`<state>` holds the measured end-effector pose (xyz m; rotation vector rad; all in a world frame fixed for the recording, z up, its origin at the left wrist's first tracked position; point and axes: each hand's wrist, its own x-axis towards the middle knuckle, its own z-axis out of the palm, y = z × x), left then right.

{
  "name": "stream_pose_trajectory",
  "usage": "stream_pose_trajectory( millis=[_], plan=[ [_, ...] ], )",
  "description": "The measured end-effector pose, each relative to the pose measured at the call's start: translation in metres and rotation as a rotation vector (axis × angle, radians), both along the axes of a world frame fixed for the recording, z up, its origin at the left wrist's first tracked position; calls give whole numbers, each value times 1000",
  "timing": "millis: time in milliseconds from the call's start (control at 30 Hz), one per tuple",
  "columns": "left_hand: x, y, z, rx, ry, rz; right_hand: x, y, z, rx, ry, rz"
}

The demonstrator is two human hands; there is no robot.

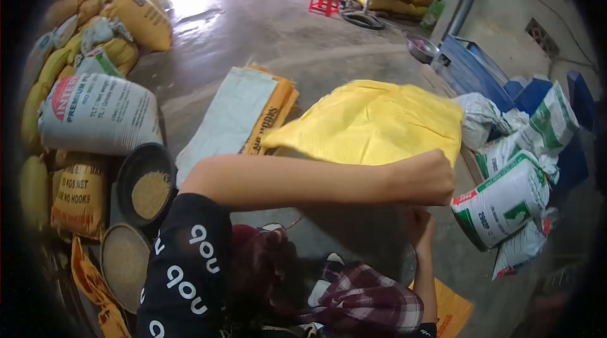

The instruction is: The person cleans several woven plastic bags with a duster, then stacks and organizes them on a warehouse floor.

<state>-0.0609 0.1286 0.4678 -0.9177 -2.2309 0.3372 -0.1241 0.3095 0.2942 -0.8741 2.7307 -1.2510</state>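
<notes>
A yellow woven sack spreads out in front of me, its surface creased. My left hand reaches across my body to the sack's lower right edge, and its fingers are closed in a fist on that edge. Just below it is my right hand, fingers curled and partly hidden behind the left forearm; what they hold cannot be made out. Behind the yellow sack lies a stack of flat sacks, whitish on top with orange printed ones beneath.
At left stand a full white sack, a black basin of grain and a round tray of grain. White-green filled sacks lie at right beside blue metal parts. A red stool is farther back.
</notes>
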Motion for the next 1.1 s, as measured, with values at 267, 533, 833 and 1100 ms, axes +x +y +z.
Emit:
stream_pose_trajectory(
  millis=[267,533,833,1100],
  plan=[
    [5,-63,-188,-88,-301,233,64,101,-110,260,-243,-300],
    [27,-83,-371,260,-716,392,136,141,-205,378,-430,-353],
    [75,-69,-522,1575,-981,523,141,115,-215,407,-485,-277],
    [64,-80,-458,1607,-1733,772,142,81,-247,376,-563,-156]
  ],
)
